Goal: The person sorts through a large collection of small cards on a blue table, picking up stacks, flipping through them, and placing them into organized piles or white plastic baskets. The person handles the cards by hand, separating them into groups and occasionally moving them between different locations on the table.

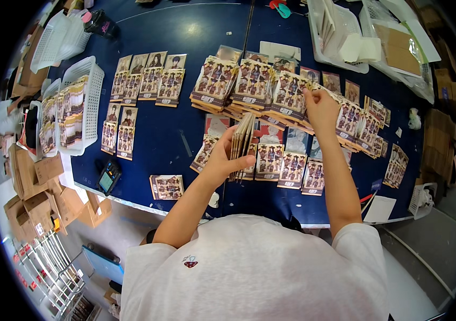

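Observation:
My left hand (pixel 224 158) grips a small stack of printed card packets (pixel 241 148) on edge, with the thumb across their near side. Over the pile to the right, my right hand (pixel 322 110) has its fingertips pinched at the corner of a top packet (pixel 289 96) printed with several cartoon figures. Two similar piles, a middle pile (pixel 253 82) and a left pile (pixel 214 82), lie beside it. Below them runs a row of packets, among them one packet (pixel 269 160) under a red-backed picture card (pixel 270 133). My left forearm and hand partly hide that row.
On the blue table (pixel 159 132) stand a white basket of packets (pixel 91 104), a handheld scanner (pixel 108 177) and a lidded cup (pixel 101 24). More packets (pixel 169 86) lie left, with a separate stack (pixel 166 187) near the front edge. White bins (pixel 338 52) stand back right.

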`<control>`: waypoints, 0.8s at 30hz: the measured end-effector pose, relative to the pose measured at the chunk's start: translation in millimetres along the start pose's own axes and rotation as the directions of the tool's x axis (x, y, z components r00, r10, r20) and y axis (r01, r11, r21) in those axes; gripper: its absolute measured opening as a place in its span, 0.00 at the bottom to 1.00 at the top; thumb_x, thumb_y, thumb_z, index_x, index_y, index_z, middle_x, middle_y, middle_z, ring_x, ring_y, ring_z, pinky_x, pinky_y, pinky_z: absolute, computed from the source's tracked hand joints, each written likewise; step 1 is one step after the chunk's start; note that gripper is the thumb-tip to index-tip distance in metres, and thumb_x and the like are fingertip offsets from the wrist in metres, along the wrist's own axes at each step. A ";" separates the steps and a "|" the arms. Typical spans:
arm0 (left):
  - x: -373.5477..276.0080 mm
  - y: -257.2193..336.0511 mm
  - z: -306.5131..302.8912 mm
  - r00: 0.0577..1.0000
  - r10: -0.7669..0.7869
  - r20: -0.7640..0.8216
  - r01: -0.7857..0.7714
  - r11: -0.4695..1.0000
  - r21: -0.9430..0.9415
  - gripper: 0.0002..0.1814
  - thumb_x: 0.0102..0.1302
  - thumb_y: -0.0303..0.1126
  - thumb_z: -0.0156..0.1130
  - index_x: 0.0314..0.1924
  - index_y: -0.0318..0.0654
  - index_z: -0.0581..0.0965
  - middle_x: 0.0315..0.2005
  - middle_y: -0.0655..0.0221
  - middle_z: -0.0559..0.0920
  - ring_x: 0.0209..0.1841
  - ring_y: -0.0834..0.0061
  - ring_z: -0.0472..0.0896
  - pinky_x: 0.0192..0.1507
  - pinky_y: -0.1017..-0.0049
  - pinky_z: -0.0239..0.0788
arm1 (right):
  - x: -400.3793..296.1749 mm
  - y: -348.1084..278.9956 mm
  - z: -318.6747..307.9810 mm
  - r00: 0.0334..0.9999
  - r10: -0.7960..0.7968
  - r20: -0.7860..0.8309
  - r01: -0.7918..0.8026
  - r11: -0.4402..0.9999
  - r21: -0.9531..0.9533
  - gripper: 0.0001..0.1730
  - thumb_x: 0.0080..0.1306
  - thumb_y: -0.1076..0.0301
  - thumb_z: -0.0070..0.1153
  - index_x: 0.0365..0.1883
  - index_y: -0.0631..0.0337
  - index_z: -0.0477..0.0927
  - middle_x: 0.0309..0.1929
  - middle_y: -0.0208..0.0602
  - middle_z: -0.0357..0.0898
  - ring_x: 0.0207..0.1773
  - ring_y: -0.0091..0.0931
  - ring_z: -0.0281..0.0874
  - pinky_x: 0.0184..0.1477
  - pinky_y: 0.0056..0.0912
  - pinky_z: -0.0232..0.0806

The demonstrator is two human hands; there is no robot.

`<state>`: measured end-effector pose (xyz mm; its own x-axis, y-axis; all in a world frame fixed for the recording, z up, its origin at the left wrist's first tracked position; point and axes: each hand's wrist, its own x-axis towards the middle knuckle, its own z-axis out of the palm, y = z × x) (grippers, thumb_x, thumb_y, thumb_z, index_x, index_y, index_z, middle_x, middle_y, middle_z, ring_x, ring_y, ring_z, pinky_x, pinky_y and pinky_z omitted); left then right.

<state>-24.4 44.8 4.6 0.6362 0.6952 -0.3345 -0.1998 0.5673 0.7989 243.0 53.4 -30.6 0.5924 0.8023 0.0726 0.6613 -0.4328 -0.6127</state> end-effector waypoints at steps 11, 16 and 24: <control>-8.4 4.6 13.7 0.978 0.196 0.077 -0.198 0.980 0.021 0.48 0.41 0.28 0.76 0.61 0.40 0.57 0.55 0.64 0.68 0.56 0.71 0.69 0.58 0.71 0.62 | -95.9 -80.3 -38.2 0.815 -0.356 0.458 -0.124 0.664 0.737 0.33 0.46 0.61 0.71 0.50 0.64 0.74 0.44 0.35 0.77 0.47 0.24 0.75 0.49 0.28 0.67; -17.1 8.4 16.6 0.969 0.220 0.111 -0.230 0.970 0.084 0.47 0.42 0.26 0.74 0.61 0.39 0.57 0.55 0.64 0.68 0.58 0.71 0.69 0.60 0.70 0.60 | -106.1 -79.9 -41.1 0.831 -0.383 0.404 -0.105 0.605 0.789 0.32 0.46 0.63 0.71 0.48 0.66 0.75 0.39 0.32 0.79 0.42 0.21 0.75 0.48 0.27 0.67; -28.2 9.2 7.1 0.906 0.406 0.119 -0.408 0.764 0.500 0.48 0.37 0.28 0.76 0.59 0.37 0.61 0.50 0.64 0.72 0.54 0.71 0.72 0.56 0.71 0.64 | -116.6 -82.6 -58.6 0.883 -0.412 0.225 0.108 0.643 0.758 0.17 0.53 0.66 0.64 0.39 0.63 0.78 0.50 0.41 0.74 0.50 0.30 0.74 0.49 0.28 0.66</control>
<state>-38.9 27.4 24.9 0.5843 0.8076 0.0805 -0.0397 -0.0706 0.9967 146.2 -28.4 57.6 0.1470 0.9792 0.1401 0.1400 0.1196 -0.9829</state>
